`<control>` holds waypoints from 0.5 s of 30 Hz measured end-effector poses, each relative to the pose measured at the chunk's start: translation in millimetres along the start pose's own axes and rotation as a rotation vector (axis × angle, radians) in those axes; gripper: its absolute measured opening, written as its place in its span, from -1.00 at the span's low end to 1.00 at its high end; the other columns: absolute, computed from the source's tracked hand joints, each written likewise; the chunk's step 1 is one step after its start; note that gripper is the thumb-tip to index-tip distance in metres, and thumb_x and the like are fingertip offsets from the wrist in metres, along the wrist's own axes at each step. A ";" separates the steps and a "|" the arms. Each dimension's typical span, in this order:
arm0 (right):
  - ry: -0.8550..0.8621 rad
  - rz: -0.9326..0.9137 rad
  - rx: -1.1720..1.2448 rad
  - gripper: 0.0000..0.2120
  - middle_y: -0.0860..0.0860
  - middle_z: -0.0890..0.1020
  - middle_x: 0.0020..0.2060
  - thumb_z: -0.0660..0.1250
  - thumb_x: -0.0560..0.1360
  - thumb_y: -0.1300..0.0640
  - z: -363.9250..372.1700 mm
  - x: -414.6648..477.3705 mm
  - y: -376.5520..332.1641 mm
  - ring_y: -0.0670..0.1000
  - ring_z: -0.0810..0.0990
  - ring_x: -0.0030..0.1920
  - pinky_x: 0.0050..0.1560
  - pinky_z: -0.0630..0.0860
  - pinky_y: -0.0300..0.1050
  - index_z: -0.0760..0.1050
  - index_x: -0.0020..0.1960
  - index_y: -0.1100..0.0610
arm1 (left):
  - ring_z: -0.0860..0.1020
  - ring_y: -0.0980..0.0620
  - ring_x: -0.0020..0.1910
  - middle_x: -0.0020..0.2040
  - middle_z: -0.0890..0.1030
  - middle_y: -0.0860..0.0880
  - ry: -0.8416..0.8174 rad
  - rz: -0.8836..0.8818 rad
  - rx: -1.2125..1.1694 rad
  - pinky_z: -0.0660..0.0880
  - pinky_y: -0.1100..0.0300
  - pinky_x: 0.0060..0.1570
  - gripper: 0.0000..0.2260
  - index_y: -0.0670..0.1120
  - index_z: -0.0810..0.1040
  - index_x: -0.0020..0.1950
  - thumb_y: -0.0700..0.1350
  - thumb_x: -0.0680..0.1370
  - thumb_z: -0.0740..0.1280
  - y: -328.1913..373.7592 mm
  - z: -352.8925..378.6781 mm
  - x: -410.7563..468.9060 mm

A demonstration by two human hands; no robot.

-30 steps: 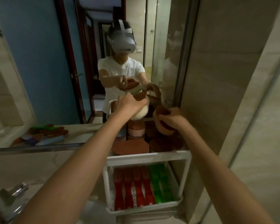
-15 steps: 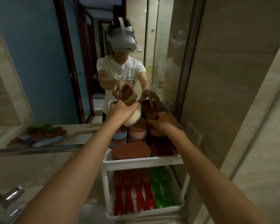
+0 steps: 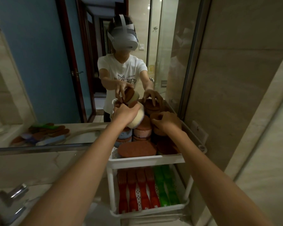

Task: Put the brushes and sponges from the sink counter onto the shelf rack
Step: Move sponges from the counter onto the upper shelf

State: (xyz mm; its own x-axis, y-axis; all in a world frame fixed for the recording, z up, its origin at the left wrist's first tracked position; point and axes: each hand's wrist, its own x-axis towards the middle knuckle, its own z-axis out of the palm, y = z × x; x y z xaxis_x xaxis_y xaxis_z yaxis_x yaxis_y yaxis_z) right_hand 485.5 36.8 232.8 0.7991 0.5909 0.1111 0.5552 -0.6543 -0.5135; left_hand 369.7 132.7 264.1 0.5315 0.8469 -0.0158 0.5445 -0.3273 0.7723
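The right hand (image 3: 166, 122), fingers curled round a brown sponge (image 3: 155, 117), has lowered it onto the shelf rack (image 3: 145, 160)'s top-tier stack (nearly placed), while the left hand (image 3: 126, 114), just beside, still grips a cream sponge (image 3: 137, 119).

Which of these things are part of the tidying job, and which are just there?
Part of the job: left hand gripping the cream sponge; right hand holding a brown sponge; stacked sponges on the shelf rack top tier; red brushes and green brushes below.
Just there: faucet; mirror.
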 end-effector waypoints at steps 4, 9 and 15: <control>-0.003 -0.015 -0.010 -0.58 0.11 0.56 0.23 0.25 0.46 -0.17 6.4 1.4 1.2 0.17 0.52 0.21 0.22 0.47 0.09 0.53 0.22 0.01 | 0.42 -0.27 0.29 0.36 0.40 -0.28 0.002 0.000 -0.005 0.40 -0.12 0.29 -0.33 -0.19 0.37 0.37 0.28 0.46 0.11 -4.3 1.9 4.0; -0.017 -0.030 -0.109 -0.60 0.15 0.51 0.28 0.15 0.54 -0.16 11.1 1.5 5.2 0.21 0.46 0.27 0.26 0.41 0.08 0.48 0.29 -0.03 | 0.39 -0.25 0.32 0.39 0.37 -0.27 -0.017 0.008 -0.028 0.38 -0.11 0.31 -0.35 -0.18 0.35 0.39 0.26 0.48 0.11 -6.9 3.9 4.9; 0.081 -0.053 0.029 -0.57 0.20 0.50 0.27 0.07 0.58 -0.14 -4.2 -8.4 1.9 0.26 0.40 0.33 0.31 0.37 0.10 0.51 0.25 0.06 | 0.37 -0.23 0.35 0.41 0.36 -0.21 0.055 0.050 -0.108 0.35 -0.04 0.28 -0.34 -0.16 0.24 0.46 0.22 0.48 0.18 0.7 -0.2 -0.1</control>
State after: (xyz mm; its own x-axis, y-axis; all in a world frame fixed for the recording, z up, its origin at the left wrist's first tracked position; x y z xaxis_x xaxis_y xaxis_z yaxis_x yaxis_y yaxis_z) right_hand 480.8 28.6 234.5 0.7853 0.5834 0.2072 0.5916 -0.6083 -0.5291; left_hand 369.8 132.5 264.8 0.5182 0.8533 0.0572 0.4438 -0.3255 0.8349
